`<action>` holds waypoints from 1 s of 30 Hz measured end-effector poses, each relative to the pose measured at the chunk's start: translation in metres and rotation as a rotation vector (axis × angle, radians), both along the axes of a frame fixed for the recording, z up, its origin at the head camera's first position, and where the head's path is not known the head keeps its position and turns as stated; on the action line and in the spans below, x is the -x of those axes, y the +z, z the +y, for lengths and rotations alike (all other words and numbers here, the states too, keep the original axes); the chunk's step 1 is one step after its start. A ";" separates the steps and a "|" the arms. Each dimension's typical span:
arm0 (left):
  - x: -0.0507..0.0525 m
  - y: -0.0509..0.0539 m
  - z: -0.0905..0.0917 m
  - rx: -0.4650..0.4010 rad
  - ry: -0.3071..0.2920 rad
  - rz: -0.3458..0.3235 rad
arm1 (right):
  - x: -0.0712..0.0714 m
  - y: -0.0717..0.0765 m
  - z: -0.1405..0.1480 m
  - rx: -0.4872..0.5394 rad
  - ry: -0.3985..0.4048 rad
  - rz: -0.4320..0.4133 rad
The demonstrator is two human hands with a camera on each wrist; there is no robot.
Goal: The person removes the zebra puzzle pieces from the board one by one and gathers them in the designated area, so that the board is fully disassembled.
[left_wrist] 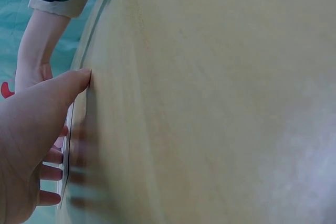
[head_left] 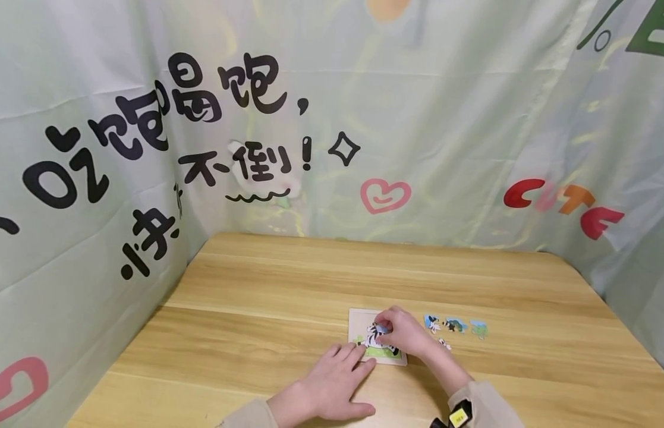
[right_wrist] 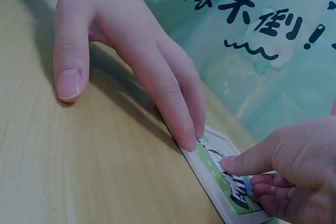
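Observation:
A small jigsaw board (head_left: 359, 318) with a pale frame lies on the table, showing a black-and-white zebra (head_left: 372, 337) over green grass. My left hand (head_left: 337, 381) lies with its fingers spread and straight, the fingertips on the board's near left edge and the thumb out over the table. Above the board's right half, my right hand (head_left: 408, 334) pinches a puzzle piece (right_wrist: 249, 186) with some blue on it between thumb and curled fingers. Those fingers hide most of that piece. The left wrist view catches the board (left_wrist: 66, 163) only edge-on, behind the left hand.
Right of the board lie several loose puzzle pieces, among them a blue-and-white one (head_left: 432, 323), a dark-and-blue one (head_left: 455, 325) and a green-blue one (head_left: 478, 329). A small white piece (head_left: 444, 343) sits by the right forearm. Printed curtains (head_left: 449, 131) surround the wooden table (head_left: 246, 285).

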State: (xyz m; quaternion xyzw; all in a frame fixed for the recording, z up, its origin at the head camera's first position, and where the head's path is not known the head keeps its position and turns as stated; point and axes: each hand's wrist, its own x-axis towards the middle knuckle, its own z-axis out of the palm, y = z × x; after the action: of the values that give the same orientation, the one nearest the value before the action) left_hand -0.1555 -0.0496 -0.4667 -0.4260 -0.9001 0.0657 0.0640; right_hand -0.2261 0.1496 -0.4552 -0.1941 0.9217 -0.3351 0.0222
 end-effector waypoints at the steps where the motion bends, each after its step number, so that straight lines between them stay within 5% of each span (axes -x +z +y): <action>1: 0.000 0.000 0.000 0.001 0.000 0.002 | 0.001 0.000 0.000 -0.008 0.013 0.003; 11: 0.002 0.000 0.005 0.020 -0.011 0.049 | 0.003 0.002 0.000 -0.040 0.060 -0.015; 20: 0.004 -0.001 0.005 -0.008 -0.020 0.104 | 0.005 0.005 -0.005 -0.011 0.017 -0.075; 30: 0.004 -0.002 0.006 -0.031 -0.023 0.094 | 0.001 0.010 -0.011 -0.095 -0.027 -0.033</action>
State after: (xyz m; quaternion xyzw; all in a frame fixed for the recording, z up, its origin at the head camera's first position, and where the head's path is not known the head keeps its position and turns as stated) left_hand -0.1598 -0.0435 -0.4686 -0.4319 -0.8919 0.0711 0.1137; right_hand -0.2266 0.1385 -0.4454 -0.1750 0.9386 -0.2943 0.0420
